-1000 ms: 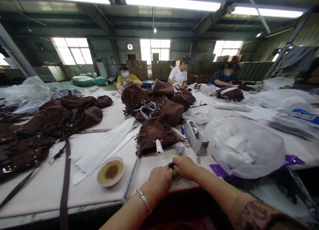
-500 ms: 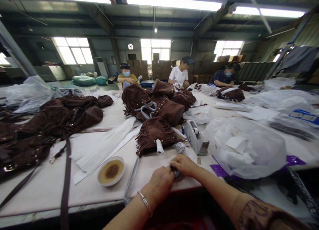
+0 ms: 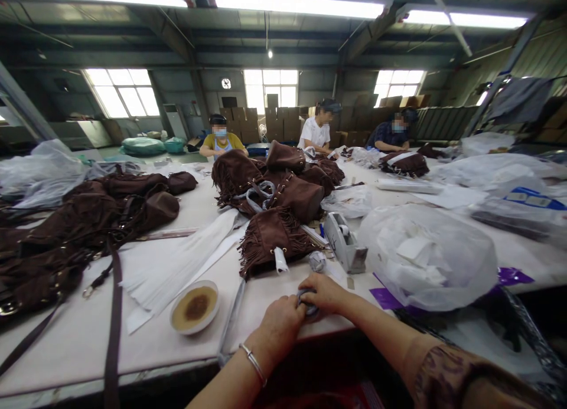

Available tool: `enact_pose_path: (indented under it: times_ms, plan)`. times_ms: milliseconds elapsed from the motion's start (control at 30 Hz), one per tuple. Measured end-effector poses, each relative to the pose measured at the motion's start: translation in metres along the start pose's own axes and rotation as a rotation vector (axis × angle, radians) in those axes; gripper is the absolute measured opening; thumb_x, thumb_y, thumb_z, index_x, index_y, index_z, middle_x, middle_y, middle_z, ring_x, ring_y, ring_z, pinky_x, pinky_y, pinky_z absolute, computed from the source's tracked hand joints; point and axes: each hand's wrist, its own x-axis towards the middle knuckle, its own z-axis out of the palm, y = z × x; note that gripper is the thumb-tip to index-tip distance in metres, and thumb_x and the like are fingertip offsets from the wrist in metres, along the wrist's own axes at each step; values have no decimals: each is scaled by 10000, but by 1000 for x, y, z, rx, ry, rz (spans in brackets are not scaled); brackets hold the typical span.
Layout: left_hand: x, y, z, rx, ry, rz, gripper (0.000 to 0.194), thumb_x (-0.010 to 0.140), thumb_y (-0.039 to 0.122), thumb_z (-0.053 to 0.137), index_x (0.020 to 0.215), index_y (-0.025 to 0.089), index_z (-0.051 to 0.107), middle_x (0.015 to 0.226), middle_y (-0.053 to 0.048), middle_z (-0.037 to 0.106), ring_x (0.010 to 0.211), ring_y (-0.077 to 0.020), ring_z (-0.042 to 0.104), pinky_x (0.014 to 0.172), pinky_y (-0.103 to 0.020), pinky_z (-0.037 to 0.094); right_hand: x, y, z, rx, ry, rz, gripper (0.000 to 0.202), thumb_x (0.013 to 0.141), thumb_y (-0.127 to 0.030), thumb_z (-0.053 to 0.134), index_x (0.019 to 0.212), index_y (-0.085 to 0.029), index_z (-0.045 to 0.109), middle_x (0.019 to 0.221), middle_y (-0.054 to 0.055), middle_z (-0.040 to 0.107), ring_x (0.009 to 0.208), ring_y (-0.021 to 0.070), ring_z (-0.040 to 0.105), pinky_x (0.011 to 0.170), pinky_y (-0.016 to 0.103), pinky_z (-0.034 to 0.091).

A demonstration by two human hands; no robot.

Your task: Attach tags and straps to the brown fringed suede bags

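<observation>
My left hand [image 3: 282,323], a bracelet at its wrist, is closed at the table's front edge. Its fingertips meet a small grey bundle [image 3: 308,303] that looks wrapped or coiled; its kind I cannot make out. Curled over the same bundle from the other side is my right hand [image 3: 325,292]. Fingers of both hands partly hide it. Just beyond them lie a crumpled ball of plastic or paper [image 3: 318,261] and a brown fringed bag [image 3: 272,238] with a white wrapped piece [image 3: 280,259] at its front.
A bowl of tan paste [image 3: 194,307] stands left of my hands, near white paper strips [image 3: 163,273]. Brown bags [image 3: 110,214] heap at left, more [image 3: 287,190] centrally. A tape dispenser [image 3: 345,244] and plastic bag [image 3: 427,258] lie right. Several people [image 3: 315,131] work across the table.
The view has shifted slightly. More of the grey bundle shows between my hands, which stay together at the table edge. The co-worker at far left has lowered their hands.
</observation>
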Motion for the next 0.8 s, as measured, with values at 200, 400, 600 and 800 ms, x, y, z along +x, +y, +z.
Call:
enact_pose_path:
  times_ms: [200, 400, 600, 800]
  plan:
    - [7, 10, -2, -12, -5, -95, 318, 940, 126, 421, 1191, 167, 611, 1095, -120, 663, 947, -264, 643, 819, -386, 549, -18, -7, 2, -143, 108, 300, 387, 864, -475, 559, 933, -141, 744, 933, 142, 750, 886, 261, 672, 744, 317, 444]
    - [17, 31, 0, -27, -2, -263, 365, 942, 53, 358, 1183, 147, 615, 1080, -126, 670, 952, -254, 655, 826, -372, 548, -9, -24, 9, -290, 96, 366, 244, 866, -273, 508, 963, -154, 697, 967, 147, 747, 922, 268, 693, 721, 316, 445]
    - [-6, 33, -3, -64, 57, -232, 477, 897, 314, 623, 1336, 174, 502, 1123, -120, 653, 966, -282, 647, 825, -406, 557, -4, -26, 1, -399, 24, 209, 241, 867, -257, 510, 959, -176, 718, 991, 145, 749, 958, 275, 695, 768, 328, 471]
    - [-39, 18, -26, -38, -154, -221, 285, 900, 51, 420, 1066, 145, 633, 1000, -118, 695, 896, -268, 681, 808, -408, 555, -5, -25, -5, -477, -28, 112, 251, 874, -269, 514, 970, -171, 724, 978, 156, 753, 944, 288, 705, 761, 329, 479]
